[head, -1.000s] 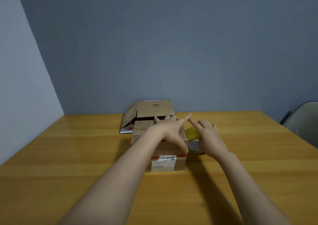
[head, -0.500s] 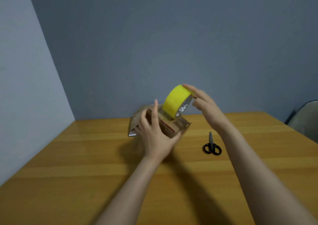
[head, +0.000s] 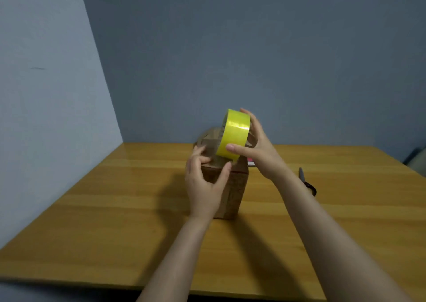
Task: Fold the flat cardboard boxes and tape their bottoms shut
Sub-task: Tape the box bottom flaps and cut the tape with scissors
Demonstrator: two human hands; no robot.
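Box (head: 232, 191) stood on the counter (head: 115, 209), left hand (head: 202, 186) on its near-left side. Tape roll (head: 235, 138), in the right hand (head: 260, 149), was above it. Scissors (head: 309, 184) lay to the right.

Two cardboard boxes stand at the middle of the frame: the front box (head: 234, 193) and the back box (head: 207, 138) just above it, mostly hidden. One roll of yellow tape (head: 235, 135), at centre. One pair of scissors (head: 308, 183), right of centre. Two hands: the left hand (head: 202, 184) and the right hand (head: 259, 149). One wooden table (head: 115, 198). One chair (head: 418, 159), at the right edge.
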